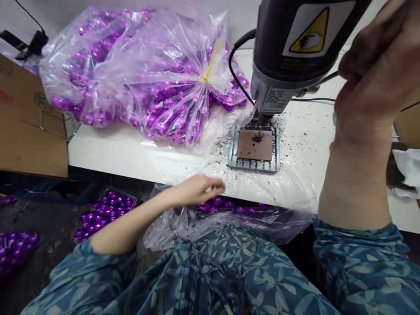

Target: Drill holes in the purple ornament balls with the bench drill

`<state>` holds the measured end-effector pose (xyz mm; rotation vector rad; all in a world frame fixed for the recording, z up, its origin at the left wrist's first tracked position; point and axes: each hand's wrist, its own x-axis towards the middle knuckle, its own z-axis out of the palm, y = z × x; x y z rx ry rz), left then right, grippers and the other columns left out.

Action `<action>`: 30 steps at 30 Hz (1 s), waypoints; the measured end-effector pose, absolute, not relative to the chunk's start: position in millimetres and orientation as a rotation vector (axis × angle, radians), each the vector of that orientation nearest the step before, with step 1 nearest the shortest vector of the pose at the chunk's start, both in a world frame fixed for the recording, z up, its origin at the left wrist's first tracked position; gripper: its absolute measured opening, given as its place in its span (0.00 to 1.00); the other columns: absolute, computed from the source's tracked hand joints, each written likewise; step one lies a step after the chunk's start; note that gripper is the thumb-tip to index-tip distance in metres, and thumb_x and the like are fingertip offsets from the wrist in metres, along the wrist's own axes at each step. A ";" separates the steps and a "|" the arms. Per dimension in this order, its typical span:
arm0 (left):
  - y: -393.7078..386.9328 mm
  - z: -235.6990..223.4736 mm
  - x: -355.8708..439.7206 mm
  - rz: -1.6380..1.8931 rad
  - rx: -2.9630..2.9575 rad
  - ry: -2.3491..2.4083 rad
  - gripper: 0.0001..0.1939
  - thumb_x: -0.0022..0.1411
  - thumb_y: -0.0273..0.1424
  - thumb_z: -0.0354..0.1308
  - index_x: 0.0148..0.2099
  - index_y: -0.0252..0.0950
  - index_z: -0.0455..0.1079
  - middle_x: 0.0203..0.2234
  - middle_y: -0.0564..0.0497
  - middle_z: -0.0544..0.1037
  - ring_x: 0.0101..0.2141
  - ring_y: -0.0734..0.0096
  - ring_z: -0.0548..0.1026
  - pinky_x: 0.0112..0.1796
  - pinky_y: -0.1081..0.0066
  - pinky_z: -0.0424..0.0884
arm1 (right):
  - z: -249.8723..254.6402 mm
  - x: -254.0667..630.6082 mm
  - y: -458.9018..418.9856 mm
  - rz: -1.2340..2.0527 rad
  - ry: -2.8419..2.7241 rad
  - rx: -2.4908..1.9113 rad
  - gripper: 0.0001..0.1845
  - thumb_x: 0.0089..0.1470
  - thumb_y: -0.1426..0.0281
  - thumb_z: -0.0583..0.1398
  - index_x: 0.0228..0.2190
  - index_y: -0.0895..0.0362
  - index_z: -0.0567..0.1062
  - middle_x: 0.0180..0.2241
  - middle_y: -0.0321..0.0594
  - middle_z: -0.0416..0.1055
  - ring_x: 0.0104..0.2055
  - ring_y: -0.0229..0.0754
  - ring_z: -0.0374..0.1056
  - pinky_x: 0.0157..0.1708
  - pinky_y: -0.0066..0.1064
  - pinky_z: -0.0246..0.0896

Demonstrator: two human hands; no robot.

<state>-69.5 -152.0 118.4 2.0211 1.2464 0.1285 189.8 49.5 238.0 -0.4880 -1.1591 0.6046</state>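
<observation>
My left hand [200, 189] is at the table's front edge with its fingers curled in; what they hold, if anything, is too small to make out. Below it, an opened clear plastic bag [185, 227] spreads over my lap, with shiny purple balls [228, 203] inside. My right hand [379, 59] is raised beside a bench drill press [296, 49], its fingers closed; whatever they grip is hidden. Under the drill's chuck [264, 119], a brown square block [255, 145] lies on a slotted metal base plate [233, 156]. Dark shavings are scattered on the block.
Tied clear bags of purple balls [173, 99] fill the table's back left. A cardboard box [26, 118] stands at the left. More purple balls [106, 211] lie below the table, at left. Dark crumbs dot the white table [109, 149]. White crumpled paper [415, 166] lies at right.
</observation>
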 end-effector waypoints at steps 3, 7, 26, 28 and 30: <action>-54.9 119.0 -84.5 0.607 2.129 1.363 0.14 0.77 0.33 0.51 0.56 0.40 0.75 0.47 0.42 0.85 0.44 0.62 0.83 0.47 0.60 0.82 | 239.3 182.2 57.6 0.594 -0.978 -0.375 0.27 0.60 0.68 0.60 0.16 0.52 0.52 0.11 0.29 0.43 0.10 0.30 0.46 0.16 0.34 0.24; 50.4 92.4 -103.6 0.697 2.195 1.894 0.13 0.67 0.26 0.59 0.52 0.34 0.76 0.53 0.34 0.80 0.59 0.42 0.75 0.62 0.40 0.69 | 240.1 183.4 52.5 0.634 -1.022 -0.291 0.31 0.39 0.50 0.69 0.17 0.54 0.56 0.10 0.28 0.46 0.11 0.30 0.46 0.15 0.33 0.27; -20.9 112.5 -62.1 1.161 0.716 1.092 0.22 0.70 0.49 0.65 0.56 0.40 0.73 0.46 0.44 0.83 0.44 0.64 0.83 0.49 0.62 0.82 | 244.2 188.9 35.8 0.559 -1.141 -0.462 0.36 0.38 0.43 0.64 0.18 0.54 0.48 0.12 0.28 0.47 0.14 0.25 0.51 0.19 0.29 0.34; -25.7 106.9 -52.6 1.109 0.694 1.058 0.20 0.71 0.47 0.64 0.55 0.39 0.74 0.46 0.43 0.83 0.42 0.64 0.83 0.48 0.62 0.82 | 242.8 190.2 38.5 0.552 -1.157 -0.454 0.36 0.40 0.43 0.63 0.19 0.54 0.48 0.12 0.28 0.46 0.14 0.25 0.51 0.18 0.30 0.34; -27.8 102.7 -44.3 1.065 0.686 1.014 0.20 0.71 0.46 0.64 0.55 0.37 0.74 0.45 0.42 0.84 0.40 0.65 0.83 0.46 0.62 0.82 | 242.6 190.3 38.4 0.553 -1.164 -0.456 0.36 0.40 0.42 0.63 0.19 0.54 0.47 0.13 0.28 0.47 0.14 0.25 0.51 0.18 0.29 0.34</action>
